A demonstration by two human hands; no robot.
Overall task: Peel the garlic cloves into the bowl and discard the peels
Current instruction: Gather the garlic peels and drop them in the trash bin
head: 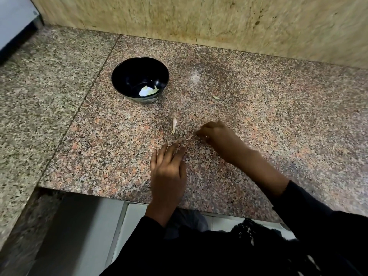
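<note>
Black bowl (140, 79) on the speckled granite counter (278, 120), toward the back left, with pale peeled garlic (148, 91) lying at its bottom. Nearer the front, a thin pale strip of peel (173, 126) flat on the stone, apart from the bowl and between it and the hands. Another small pale scrap (215, 97) farther right, and a faint whitish smudge (195, 78) beyond it, too blurred to identify. Left hand (168, 172) flat on the counter near the front edge, palm down, fingers straight and slightly spread, holding nothing. Right hand (217, 134) just right of the peel strip, fingers curled downward with tips at the stone; blurred, so cannot tell whether anything is pinched. Dark sleeves (310, 212) on both arms. Yellowish stone wall (219, 20) behind the counter.
</note>
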